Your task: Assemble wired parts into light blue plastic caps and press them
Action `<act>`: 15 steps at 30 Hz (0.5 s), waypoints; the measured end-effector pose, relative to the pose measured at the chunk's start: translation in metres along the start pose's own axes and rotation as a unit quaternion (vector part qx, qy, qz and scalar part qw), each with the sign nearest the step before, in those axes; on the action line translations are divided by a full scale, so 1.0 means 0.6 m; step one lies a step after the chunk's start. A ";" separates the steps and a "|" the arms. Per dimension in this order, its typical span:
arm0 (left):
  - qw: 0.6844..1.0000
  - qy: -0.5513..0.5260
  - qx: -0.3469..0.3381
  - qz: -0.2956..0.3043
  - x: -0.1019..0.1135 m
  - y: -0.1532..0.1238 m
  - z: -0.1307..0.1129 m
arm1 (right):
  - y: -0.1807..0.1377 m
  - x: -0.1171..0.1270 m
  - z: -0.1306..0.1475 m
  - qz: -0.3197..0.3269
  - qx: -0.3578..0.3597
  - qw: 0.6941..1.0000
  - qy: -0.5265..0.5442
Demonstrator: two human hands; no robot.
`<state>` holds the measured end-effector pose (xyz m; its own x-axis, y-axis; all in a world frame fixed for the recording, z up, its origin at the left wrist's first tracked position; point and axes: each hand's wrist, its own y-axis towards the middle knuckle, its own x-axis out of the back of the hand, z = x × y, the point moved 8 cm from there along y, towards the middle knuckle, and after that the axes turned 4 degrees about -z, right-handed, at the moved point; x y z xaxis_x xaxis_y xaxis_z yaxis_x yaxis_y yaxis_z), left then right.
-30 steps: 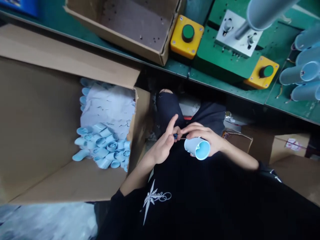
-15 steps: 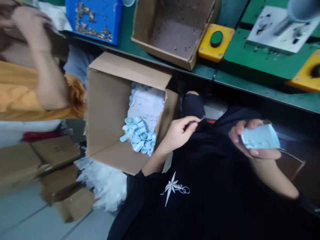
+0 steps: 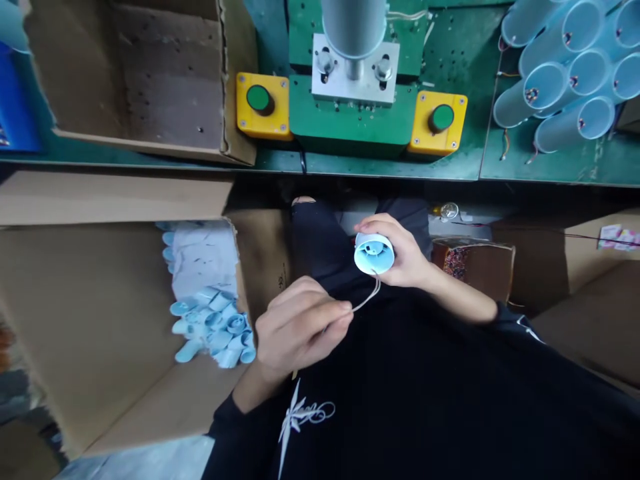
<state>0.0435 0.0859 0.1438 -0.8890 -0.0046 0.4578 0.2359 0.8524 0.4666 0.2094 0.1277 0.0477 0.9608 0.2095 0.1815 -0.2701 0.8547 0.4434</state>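
My right hand (image 3: 400,252) is closed around a light blue plastic cup-shaped part (image 3: 374,255), its open end with inner ribs facing me. A thin pale wire (image 3: 373,291) comes out at the part's lower rim and curves toward my left hand (image 3: 303,327). Thumb and forefinger of that hand pinch the wire's other end. Whether anything else lies inside the left palm is hidden. Beside my left arm stands an open cardboard box (image 3: 115,320) with several similar light blue parts (image 3: 215,327) piled in it.
On the green bench (image 3: 510,160), a press fixture (image 3: 355,70) stands between two yellow boxes with green buttons (image 3: 260,100) (image 3: 442,119). Several blue cylinders (image 3: 575,123) with wires lie at the right. A shallow cardboard box (image 3: 170,80) sits at the left.
The view has swung to the right. My hands have come closer together; the blue part is turned open end toward me, and my left fingers now pinch its wire.
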 end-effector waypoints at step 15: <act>0.994 0.093 -0.016 -0.053 -0.009 -0.010 0.026 | 0.012 0.014 0.035 -0.036 0.059 0.997 -0.021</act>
<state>0.0409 0.0892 0.1266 -0.8225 -0.1928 0.5350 0.1594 0.8249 0.5424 0.2141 0.1257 0.0707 0.9751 0.1279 0.1810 -0.2088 0.8043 0.5563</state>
